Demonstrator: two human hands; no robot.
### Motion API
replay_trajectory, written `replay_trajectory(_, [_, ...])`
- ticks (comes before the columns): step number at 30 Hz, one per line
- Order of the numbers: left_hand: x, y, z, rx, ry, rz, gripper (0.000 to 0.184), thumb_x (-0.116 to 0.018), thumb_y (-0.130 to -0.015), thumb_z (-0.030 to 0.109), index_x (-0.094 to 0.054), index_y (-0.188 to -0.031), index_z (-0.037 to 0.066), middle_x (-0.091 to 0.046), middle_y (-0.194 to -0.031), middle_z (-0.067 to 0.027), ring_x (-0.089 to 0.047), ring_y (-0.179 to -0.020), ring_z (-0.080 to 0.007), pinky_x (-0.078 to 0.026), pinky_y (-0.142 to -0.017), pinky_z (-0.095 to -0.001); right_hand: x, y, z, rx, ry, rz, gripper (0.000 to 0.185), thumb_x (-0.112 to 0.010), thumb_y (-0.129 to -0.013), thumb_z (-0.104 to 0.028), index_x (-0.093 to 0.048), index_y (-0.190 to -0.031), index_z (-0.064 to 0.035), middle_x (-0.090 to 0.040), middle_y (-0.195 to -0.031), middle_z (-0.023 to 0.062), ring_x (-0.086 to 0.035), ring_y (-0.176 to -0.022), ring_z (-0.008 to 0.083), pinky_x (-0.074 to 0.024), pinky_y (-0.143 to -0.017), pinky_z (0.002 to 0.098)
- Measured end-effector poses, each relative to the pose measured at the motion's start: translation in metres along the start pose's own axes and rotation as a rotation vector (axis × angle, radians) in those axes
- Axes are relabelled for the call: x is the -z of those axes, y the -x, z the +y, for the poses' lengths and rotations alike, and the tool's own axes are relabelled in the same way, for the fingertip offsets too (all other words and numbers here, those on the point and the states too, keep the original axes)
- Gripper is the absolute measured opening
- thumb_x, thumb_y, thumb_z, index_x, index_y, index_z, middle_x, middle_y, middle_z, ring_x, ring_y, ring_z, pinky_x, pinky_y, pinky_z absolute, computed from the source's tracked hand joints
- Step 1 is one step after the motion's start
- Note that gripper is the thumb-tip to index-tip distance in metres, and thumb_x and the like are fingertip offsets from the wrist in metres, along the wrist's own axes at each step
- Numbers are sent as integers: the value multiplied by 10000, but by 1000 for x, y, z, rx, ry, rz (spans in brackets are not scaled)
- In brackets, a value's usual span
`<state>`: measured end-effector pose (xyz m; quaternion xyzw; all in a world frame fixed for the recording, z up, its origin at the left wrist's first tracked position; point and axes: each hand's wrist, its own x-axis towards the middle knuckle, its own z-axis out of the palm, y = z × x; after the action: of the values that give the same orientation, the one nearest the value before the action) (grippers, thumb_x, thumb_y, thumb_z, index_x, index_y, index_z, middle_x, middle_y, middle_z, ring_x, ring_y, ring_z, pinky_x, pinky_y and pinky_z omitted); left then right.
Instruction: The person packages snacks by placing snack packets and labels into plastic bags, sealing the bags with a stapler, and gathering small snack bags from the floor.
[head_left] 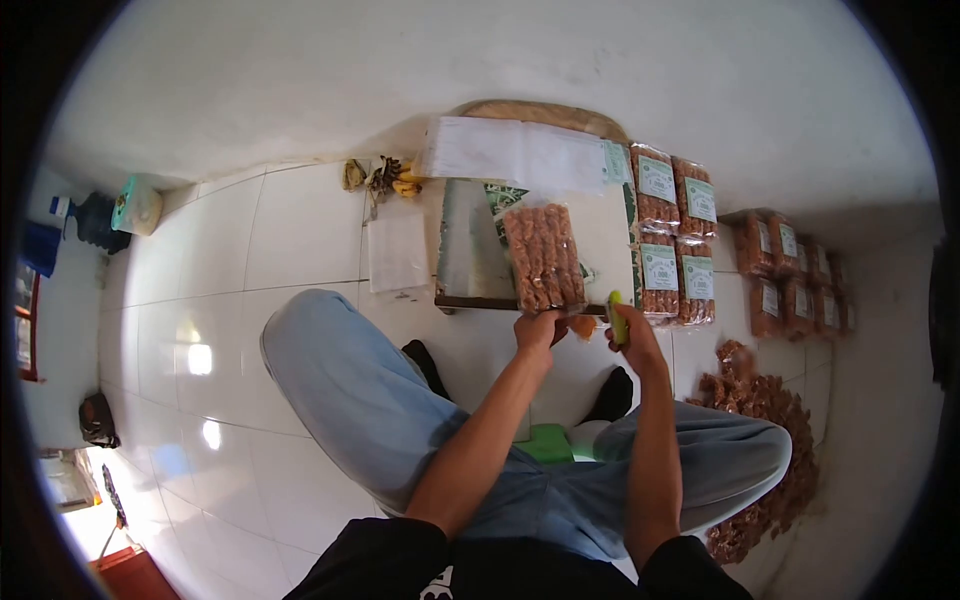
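A clear plastic bag of brown snack pieces lies on the low table, its near end toward me. My left hand is closed on that near end, at the table's front edge. My right hand grips a small yellow-green stapler, held upright just right of the bag and apart from it. A small orange item shows between my hands; its kind is unclear. My left fingertips are partly hidden.
Labelled snack packs are stacked right of the table, with more packs by the wall. Loose brown pieces are heaped at my right knee. Plastic sheets lie at the back; bananas and clear bags sit left.
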<state>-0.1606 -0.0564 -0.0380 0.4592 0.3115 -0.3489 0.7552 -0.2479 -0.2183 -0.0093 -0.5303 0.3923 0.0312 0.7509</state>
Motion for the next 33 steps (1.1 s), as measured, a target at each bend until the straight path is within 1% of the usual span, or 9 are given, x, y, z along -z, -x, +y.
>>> replay_trajectory(3, [2, -5, -3, 13, -2, -24, 248, -668, -745, -20, -624, -988, 5, -681, -859, -89, -669, -671, -179, -551, -575, -277, -14, 17, 13, -70, -74, -80, 304, -513, -940, -374, -546, -1070, -101, -569, -883, 34, -541, -668, 151, -402, -537, 289])
replay_trajectory(13, [-3, 6, 1, -26, 36, -12, 178, -644, -761, -50, -634, -933, -4, -683, -828, -90, -674, -679, -190, -550, -589, -277, -34, 7, 36, -18, -168, -179, 313, -468, -958, -365, -591, -1036, -88, -609, -914, 36, -565, -778, 159, -449, -627, 325])
replay_trajectory(15, [-2, 5, 1, -41, -9, -58, 185, -699, -763, 10, -654, -942, 14, -679, -830, -71, -665, -711, -176, -551, -626, -275, -36, 6, 36, -23, -161, -182, 315, -465, -959, -366, -592, -1035, -88, -609, -909, 37, -565, -781, 158, -449, -627, 326])
replay_trajectory(20, [1, 2, -1, -48, 9, -67, 204, -695, -757, -5, -654, -956, 10, -677, -866, -77, -656, -701, -174, -544, -628, -272, -40, 0, 39, -26, -160, -191, 320, -460, -962, -367, -591, -1039, -85, -607, -878, 34, -563, -781, 156, -452, -632, 328])
replay_trajectory(23, [0, 5, -1, -66, 21, -74, 219, -686, -755, -18, -651, -970, 3, -675, -888, -82, -654, -697, -176, -543, -628, -272, -39, -6, 44, -19, -185, -200, 286, -486, -963, -333, -552, -1073, -78, -595, -939, 45, -560, -779, 157, -453, -604, 328])
replay_trajectory(28, [-3, 4, -4, -139, 44, -67, 231, -673, -758, -27, -644, -986, -7, -673, -897, -85, -657, -699, -183, -545, -625, -276, -47, -3, 41, 43, -152, -144, 268, -515, -963, -309, -580, -997, -51, -581, -868, 45, -550, -733, 143, -440, -553, 297])
replay_trajectory(29, [-4, 3, -5, -147, 49, -61, 235, -657, -758, -46, -626, -990, -26, -667, -884, -94, -651, -687, -188, -540, -601, -285, -49, -2, 40, 42, -153, -145, 268, -515, -963, -309, -580, -997, -51, -581, -868, 45, -550, -733, 143, -440, -553, 297])
replay_trajectory(31, [-4, 3, -4, -156, 53, -54, 239, -640, -757, -65, -608, -993, -46, -660, -871, -102, -645, -675, -193, -536, -576, -294, -53, -1, 39, 85, -129, -142, 277, -502, -979, -326, -609, -975, -71, -577, -800, 8, -527, -688, 106, -407, -531, 259])
replay_trajectory(33, [-3, 1, -3, -124, 28, -44, 243, -639, -754, -68, -607, -994, -45, -660, -872, -103, -642, -662, -192, -531, -562, -299, -51, -5, 43, 107, -132, -150, 268, -512, -977, -317, -609, -969, -67, -577, -794, 9, -523, -673, 103, -401, -520, 256])
